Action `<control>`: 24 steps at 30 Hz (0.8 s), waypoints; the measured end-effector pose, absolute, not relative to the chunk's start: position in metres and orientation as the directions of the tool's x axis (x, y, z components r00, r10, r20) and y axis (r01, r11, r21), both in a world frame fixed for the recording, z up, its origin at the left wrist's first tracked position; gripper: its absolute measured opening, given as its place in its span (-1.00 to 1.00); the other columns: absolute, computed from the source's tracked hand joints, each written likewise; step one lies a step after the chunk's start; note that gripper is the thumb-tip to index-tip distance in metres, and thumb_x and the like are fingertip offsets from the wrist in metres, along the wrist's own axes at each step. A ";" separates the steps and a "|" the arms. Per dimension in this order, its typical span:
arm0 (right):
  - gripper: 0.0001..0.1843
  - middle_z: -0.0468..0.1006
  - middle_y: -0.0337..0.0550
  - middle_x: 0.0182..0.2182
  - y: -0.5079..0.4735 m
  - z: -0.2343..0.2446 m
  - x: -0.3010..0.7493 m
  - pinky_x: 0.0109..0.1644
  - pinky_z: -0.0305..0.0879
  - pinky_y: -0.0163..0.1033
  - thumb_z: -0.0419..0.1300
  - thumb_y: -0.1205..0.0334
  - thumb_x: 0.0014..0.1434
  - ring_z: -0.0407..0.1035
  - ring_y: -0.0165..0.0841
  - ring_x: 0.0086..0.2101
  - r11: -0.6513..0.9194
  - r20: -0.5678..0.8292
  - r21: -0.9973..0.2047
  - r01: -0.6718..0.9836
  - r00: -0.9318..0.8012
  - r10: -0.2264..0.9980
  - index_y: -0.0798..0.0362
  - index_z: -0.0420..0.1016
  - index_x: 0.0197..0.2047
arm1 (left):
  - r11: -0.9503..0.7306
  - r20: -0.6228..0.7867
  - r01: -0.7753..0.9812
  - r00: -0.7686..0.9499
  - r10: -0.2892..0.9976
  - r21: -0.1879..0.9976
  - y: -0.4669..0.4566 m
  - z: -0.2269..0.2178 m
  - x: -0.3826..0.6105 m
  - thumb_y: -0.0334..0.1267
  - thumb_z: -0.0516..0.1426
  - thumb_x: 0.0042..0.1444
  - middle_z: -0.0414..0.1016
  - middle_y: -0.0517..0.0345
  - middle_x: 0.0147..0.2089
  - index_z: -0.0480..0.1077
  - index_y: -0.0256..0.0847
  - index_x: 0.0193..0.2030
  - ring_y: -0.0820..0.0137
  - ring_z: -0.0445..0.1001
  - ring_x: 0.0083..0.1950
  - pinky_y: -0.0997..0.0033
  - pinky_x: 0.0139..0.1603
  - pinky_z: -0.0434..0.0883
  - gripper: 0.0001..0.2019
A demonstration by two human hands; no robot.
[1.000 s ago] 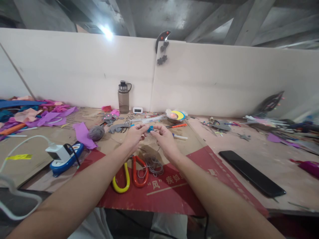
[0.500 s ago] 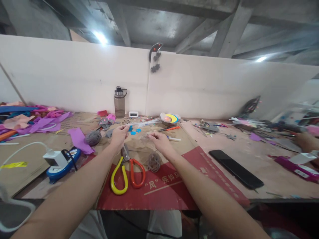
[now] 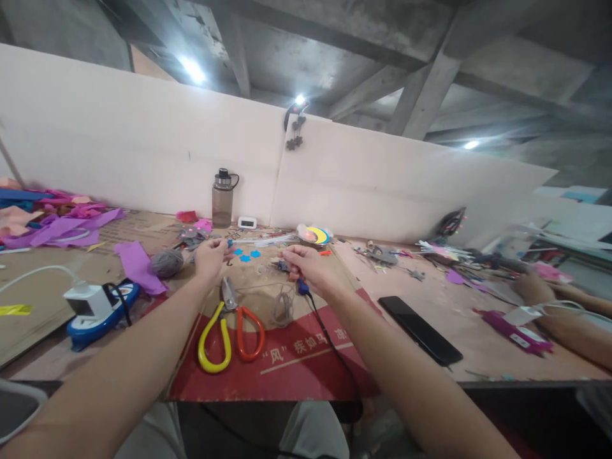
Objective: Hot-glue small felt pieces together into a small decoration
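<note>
My left hand (image 3: pixel 209 256) is curled closed over the brown cardboard, just left of a few small blue star cut-outs (image 3: pixel 245 255); what its fingers pinch is hidden. My right hand (image 3: pixel 302 264) is closed around a small tool with a blue grip (image 3: pixel 303 287), and the tool's black cord (image 3: pixel 335 347) trails toward me over the red sheet (image 3: pixel 306 363). Between my forearms lie scissors with yellow and orange handles (image 3: pixel 228 326) and a loose coil of grey wire (image 3: pixel 282 307).
A black phone (image 3: pixel 421 322) lies right of my right arm. A white charger on a blue base (image 3: pixel 93 305), a grey yarn ball (image 3: pixel 165 262) and purple felt (image 3: pixel 136 264) sit left. A bottle (image 3: pixel 222 197) stands by the white partition. Another person's arm (image 3: pixel 568 312) rests far right.
My hands have parted. The blue pieces they held together now lie on the cardboard, and my right hand has taken up the corded tool. The view has swung right.
</note>
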State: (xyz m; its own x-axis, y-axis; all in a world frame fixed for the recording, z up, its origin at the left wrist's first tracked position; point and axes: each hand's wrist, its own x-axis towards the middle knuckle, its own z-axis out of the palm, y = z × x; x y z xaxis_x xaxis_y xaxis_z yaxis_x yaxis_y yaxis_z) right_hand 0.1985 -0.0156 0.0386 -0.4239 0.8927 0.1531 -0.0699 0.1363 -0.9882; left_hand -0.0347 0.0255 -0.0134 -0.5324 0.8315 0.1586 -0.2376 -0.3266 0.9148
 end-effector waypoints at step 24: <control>-0.79 0.53 0.09 -0.39 0.013 -0.019 0.227 -0.41 0.13 -0.28 0.15 0.16 0.01 0.37 -0.28 -0.41 0.216 0.210 -0.452 0.866 -0.132 0.969 0.14 0.48 -0.40 | -0.376 0.283 -0.245 -0.343 0.896 0.894 0.006 0.008 -0.008 -0.33 0.20 -0.05 0.45 0.15 -0.48 0.36 -0.32 -0.42 0.40 0.52 -0.42 0.45 -0.37 0.48 -0.89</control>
